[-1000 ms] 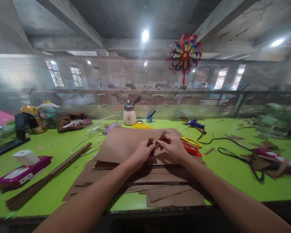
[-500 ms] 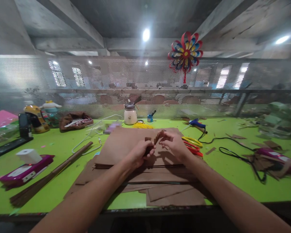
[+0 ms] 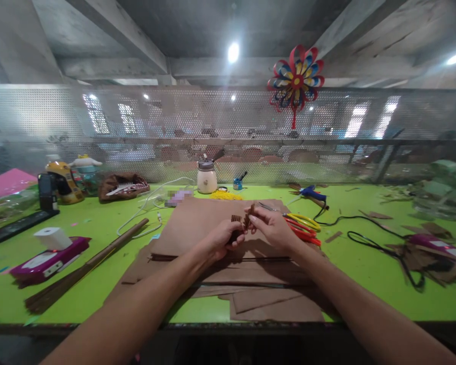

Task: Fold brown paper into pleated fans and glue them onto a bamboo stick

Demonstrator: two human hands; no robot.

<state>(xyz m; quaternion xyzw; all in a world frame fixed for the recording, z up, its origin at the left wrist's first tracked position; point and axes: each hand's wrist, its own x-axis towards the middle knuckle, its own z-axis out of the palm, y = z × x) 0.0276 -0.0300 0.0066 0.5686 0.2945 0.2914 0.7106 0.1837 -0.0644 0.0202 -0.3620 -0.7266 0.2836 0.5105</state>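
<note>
Over the stack of brown paper sheets (image 3: pixel 201 218), both my hands are close together at a small pleated brown paper strip (image 3: pixel 236 219). My left hand (image 3: pixel 225 239) is closed, with the folded end of the strip standing up between thumb and fingers. My right hand (image 3: pixel 272 229) pinches the upright pleated part beside it. Whether the two pleated parts are one piece is hidden by the fingers. Just right of my right hand lie scissors with yellow handles (image 3: pixel 306 222) and red-handled scissors (image 3: pixel 303 235), partly covered by the hand.
A blue glue gun (image 3: pixel 312 192) with a black cable lies at the back right. Rolled brown paper (image 3: pixel 95 261) and a purple power strip (image 3: pixel 49 261) lie left. A lidded jar (image 3: pixel 206 180) and small blue bottle (image 3: pixel 237 183) stand behind the paper. A metal mesh screen closes the back.
The pleated part in my right hand now stands more upright and closer to my left hand's fingers. My right fingers have closed in on it. The view has shifted slightly.
</note>
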